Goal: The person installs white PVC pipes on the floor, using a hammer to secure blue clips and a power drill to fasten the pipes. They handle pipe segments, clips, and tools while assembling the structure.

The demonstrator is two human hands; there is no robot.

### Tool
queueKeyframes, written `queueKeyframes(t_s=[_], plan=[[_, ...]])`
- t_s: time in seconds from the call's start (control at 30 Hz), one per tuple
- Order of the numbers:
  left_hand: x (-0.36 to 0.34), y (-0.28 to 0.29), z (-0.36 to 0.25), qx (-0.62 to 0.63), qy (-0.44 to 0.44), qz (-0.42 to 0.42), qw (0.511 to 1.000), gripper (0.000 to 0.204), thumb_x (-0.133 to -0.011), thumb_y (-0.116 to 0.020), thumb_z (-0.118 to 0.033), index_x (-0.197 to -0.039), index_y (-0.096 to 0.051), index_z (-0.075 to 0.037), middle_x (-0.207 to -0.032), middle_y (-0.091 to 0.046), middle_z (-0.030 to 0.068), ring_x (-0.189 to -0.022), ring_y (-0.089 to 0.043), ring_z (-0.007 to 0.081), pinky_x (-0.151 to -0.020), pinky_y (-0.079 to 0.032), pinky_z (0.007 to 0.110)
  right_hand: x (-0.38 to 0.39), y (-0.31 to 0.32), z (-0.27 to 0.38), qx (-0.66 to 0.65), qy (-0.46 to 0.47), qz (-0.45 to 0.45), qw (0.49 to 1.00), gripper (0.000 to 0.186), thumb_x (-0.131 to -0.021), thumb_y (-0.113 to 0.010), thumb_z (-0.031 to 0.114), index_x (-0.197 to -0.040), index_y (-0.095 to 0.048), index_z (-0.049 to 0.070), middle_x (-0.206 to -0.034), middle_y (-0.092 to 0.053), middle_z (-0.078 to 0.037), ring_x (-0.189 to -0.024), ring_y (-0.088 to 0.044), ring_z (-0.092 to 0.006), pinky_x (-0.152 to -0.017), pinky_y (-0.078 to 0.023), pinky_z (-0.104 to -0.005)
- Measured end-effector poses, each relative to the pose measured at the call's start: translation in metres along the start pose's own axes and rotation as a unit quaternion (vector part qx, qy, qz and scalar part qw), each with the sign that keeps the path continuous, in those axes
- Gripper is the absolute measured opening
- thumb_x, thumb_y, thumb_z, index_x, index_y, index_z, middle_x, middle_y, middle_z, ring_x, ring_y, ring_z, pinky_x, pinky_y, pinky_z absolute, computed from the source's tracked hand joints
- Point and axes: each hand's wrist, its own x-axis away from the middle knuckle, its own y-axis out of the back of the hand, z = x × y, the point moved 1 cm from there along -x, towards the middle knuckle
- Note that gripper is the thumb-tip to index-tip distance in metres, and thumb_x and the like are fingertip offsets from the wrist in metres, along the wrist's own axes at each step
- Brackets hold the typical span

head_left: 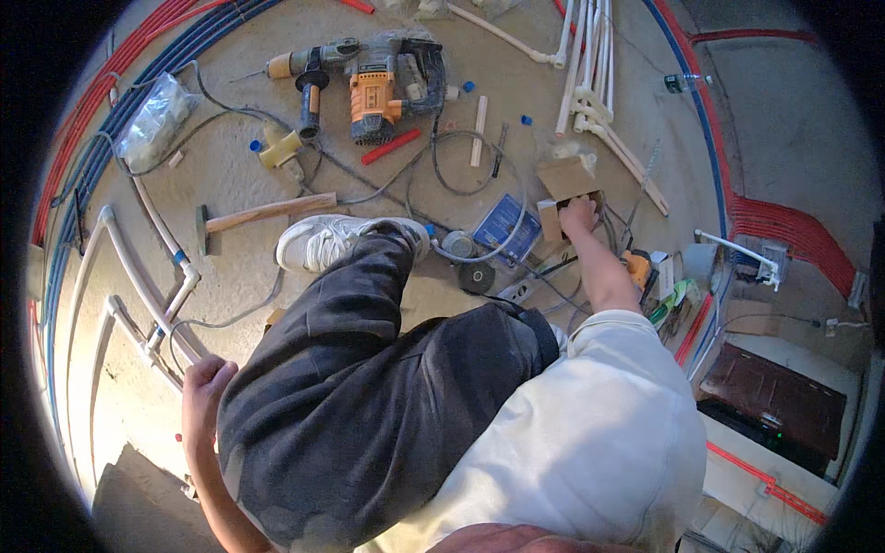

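My right hand (579, 215) reaches into a small open cardboard box (568, 177) on the floor at the right. Its fingers are hidden inside, so what they touch does not show. Low at the left, my left hand (205, 385) is curled closed beside my leg, close to a white plastic pipe (150, 285). Anything within that fist is hidden from view. A blue flat case (506, 229) and a round black disc (476, 277) lie to the left of the box. Just right of my right forearm is an orange and black tool (639, 267).
An orange rotary hammer (373, 97) lies at the far side, its cable looping over the floor. A wooden-handled hammer (267, 213) rests near my shoe. White pipes (586, 69) stand out at the back right. Red and blue conduits (101, 111) curve along the left.
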Motion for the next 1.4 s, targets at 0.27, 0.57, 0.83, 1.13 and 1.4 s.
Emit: queueKeyframes(t_s=[0.27,0.57,0.83,1.13,1.4], plan=[[-0.029,-0.004,-0.002,0.043,-0.014,0.045,0.998,0.018,-0.099,-0.068,-0.019,-0.101,-0.07,-0.001,-0.081,-0.064,-0.0014,-0.073,-0.057,0.0079,-0.064,-0.045,0.025,-0.015,-0.014,-0.092,-0.474,-0.039,0.083,0.876,0.019,-0.097,-0.07,0.024,-0.099,-0.078,0.007,-0.092,-0.075,-0.009,-0.081,-0.067,-0.0246,-0.07,-0.053,-0.041],[-0.069,0.001,-0.013,0.059,-0.022,0.061,0.996,0.02,-0.099,-0.07,-0.023,-0.099,-0.07,-0.003,-0.071,-0.052,-0.0053,-0.058,-0.044,0.0054,-0.052,-0.032,0.025,0.01,0.029,-0.113,-0.677,-0.153,0.216,0.687,0.019,-0.102,-0.068,0.02,-0.118,-0.07,0.011,-0.098,-0.071,0.003,-0.068,-0.054,-0.0085,-0.05,-0.039,-0.0245],[-0.067,-0.011,-0.028,0.117,-0.024,0.039,0.992,0.021,-0.099,-0.071,-0.024,-0.097,-0.07,-0.003,-0.071,-0.052,-0.0057,-0.061,-0.044,0.005,-0.055,-0.034,0.024,0.02,0.118,0.001,-0.834,-0.045,0.3,0.46,0.017,-0.099,-0.067,0.017,-0.112,-0.069,0.006,-0.107,-0.074,-0.006,-0.095,-0.07,-0.022,-0.08,-0.055,-0.0399],[-0.08,-0.062,-0.124,0.287,-0.141,0.047,0.946,0.031,-0.102,-0.07,-0.027,-0.114,-0.07,0.001,-0.095,-0.071,0.0052,-0.078,-0.066,0.0114,-0.072,-0.055,0.028,0.185,0.289,0.34,-0.637,0.492,0.329,0.495,0.004,-0.096,-0.071,0.0,-0.1,-0.072,-0.002,-0.104,-0.074,-0.011,-0.093,-0.069,-0.0164,-0.081,-0.058,-0.0322],[-0.057,-0.023,-0.038,0.641,-0.088,-0.023,0.762,0.018,-0.097,-0.068,-0.004,-0.111,-0.069,0.007,-0.1,-0.073,0.0142,-0.085,-0.07,0.021,-0.078,-0.059,0.032,0.293,0.289,0.472,-0.467,0.836,-0.04,0.285,0.026,-0.076,-0.074,-0.01,-0.102,-0.07,-0.005,-0.105,-0.067,-0.018,-0.091,-0.07,-0.0334,-0.076,-0.059,-0.0384]])
